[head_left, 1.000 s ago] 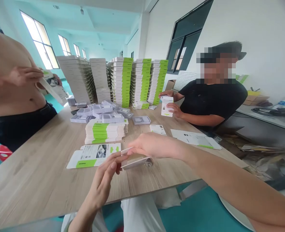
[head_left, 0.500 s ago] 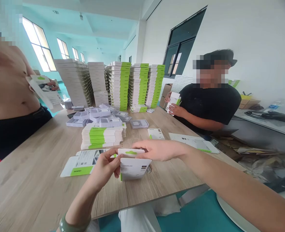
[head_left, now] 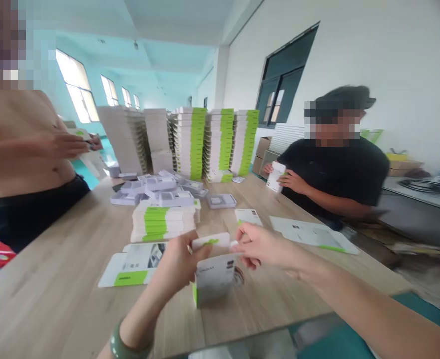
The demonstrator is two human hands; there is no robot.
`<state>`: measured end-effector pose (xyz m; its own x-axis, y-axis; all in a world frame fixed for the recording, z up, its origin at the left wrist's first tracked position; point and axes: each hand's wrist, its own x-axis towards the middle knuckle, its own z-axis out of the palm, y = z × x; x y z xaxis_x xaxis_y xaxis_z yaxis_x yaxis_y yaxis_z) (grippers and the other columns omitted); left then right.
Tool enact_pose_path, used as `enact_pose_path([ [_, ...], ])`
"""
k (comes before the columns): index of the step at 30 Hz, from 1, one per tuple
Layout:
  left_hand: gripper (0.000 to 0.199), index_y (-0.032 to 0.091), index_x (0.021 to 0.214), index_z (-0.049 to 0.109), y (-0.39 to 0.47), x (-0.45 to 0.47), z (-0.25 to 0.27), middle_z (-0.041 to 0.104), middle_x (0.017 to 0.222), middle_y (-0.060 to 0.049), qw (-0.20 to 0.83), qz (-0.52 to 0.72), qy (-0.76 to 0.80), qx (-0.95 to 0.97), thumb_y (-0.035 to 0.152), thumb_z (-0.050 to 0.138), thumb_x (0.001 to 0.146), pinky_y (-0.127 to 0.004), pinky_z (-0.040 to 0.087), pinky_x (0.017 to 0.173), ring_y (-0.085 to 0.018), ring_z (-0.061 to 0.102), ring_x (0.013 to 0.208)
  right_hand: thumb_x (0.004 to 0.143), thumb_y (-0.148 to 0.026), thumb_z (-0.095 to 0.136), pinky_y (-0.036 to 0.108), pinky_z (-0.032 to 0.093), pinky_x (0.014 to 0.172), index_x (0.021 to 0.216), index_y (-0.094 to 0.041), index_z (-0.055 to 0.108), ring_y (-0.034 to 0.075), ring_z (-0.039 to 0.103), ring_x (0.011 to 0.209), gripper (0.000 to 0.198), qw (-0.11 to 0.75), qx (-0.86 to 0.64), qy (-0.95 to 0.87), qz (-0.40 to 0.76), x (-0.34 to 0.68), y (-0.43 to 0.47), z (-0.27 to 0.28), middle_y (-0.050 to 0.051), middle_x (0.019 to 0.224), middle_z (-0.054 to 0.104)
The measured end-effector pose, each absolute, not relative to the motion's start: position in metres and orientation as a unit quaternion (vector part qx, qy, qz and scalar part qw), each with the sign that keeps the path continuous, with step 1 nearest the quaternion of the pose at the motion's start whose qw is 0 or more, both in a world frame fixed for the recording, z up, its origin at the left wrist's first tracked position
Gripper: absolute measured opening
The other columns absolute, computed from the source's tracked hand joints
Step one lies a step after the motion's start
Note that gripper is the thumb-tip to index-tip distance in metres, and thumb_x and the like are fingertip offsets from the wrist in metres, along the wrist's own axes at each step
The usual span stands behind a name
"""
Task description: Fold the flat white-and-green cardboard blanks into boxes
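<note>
The left hand [head_left: 184, 257], one green bracelet [head_left: 118, 344] at its wrist, closes thumb and fingers on the left edge of a single white-and-green box [head_left: 216, 281]. The right hand [head_left: 259, 244] curls at the opposite side, fingertips at a small flap — whether they pinch it, one cannot tell. The box is upright and open-topped at the near side of the wood-grain counter [head_left: 73, 299], between the two hands. Left of it lies one flat carton [head_left: 130, 269], partly behind the left forearm; beyond stands one bundle of folded cartons [head_left: 160, 224], too tightly packed to count. Next come a heap of pale trays [head_left: 160, 187], overlapping past a sure count, and one tray [head_left: 221, 201] just beside it. One white printed piece [head_left: 248, 216] lies past the right hand, with flat cardboard [head_left: 305, 233] farther right. At least five tall stacks of boxes [head_left: 197, 144] rise behind — three showing green bands. Two co-workers flank the counter: the one at right holds one white box [head_left: 275, 177], the one at left a blurred carton [head_left: 94, 162].
</note>
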<state>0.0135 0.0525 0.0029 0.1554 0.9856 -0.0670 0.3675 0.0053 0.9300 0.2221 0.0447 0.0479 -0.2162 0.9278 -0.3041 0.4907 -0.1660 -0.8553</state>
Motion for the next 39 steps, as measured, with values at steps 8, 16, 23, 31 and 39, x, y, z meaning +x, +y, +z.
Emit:
enact_pose_path([
  [8,0.020,0.023,0.067,0.050,0.050,0.016,0.008,0.044,0.047,0.010,0.429,0.350,0.587,0.591,0.022,0.064,0.082,-0.020,0.031,0.032,-0.009,0.040,0.034,0.066,-0.067,0.076,0.030,0.042,0.051,0.081,-0.025,0.055,0.015,0.053,0.042,0.050,0.317,-0.547,-0.622,0.461,0.230,0.070,-0.004,-0.002,0.057,0.066],
  [16,0.033,0.025,0.069,0.043,0.050,0.002,-0.017,0.048,0.046,0.009,0.446,0.351,0.551,0.612,0.047,0.063,0.082,-0.019,0.024,0.034,-0.008,0.039,0.035,0.059,-0.065,0.087,0.028,0.044,0.058,0.074,-0.021,0.067,0.013,0.054,0.060,0.050,0.424,-0.518,-0.571,0.475,0.212,0.039,0.012,-0.001,0.070,0.066],
  [23,0.042,0.026,0.067,0.042,0.047,-0.005,-0.030,0.044,0.039,0.010,0.451,0.351,0.560,0.600,0.059,0.065,0.078,-0.017,0.024,0.034,-0.009,0.038,0.033,0.089,-0.075,0.057,0.034,0.051,0.073,0.070,-0.021,0.071,0.016,0.062,0.069,0.060,0.434,-0.447,-0.649,0.437,0.210,0.034,-0.010,0.005,0.094,0.063],
  [31,0.038,0.025,0.062,0.044,0.038,0.007,-0.027,0.049,0.039,0.007,0.438,0.384,0.549,0.599,0.052,0.065,0.078,-0.020,0.028,0.039,-0.011,0.044,0.036,0.086,-0.069,0.067,0.036,0.047,0.096,0.074,-0.023,0.070,0.030,0.064,0.118,0.048,0.490,-0.492,-0.605,0.389,0.198,0.024,-0.017,0.011,0.117,0.073],
  [39,0.009,0.024,0.074,0.062,0.028,0.016,-0.035,0.051,0.043,0.008,0.407,0.398,0.577,0.586,0.023,0.054,0.069,-0.021,0.028,0.045,-0.012,0.044,0.043,0.077,-0.070,0.072,0.030,0.045,0.059,0.087,-0.020,0.076,0.020,0.059,0.064,0.050,0.619,-0.466,-0.380,0.505,0.157,0.012,-0.040,0.002,0.067,0.067],
])
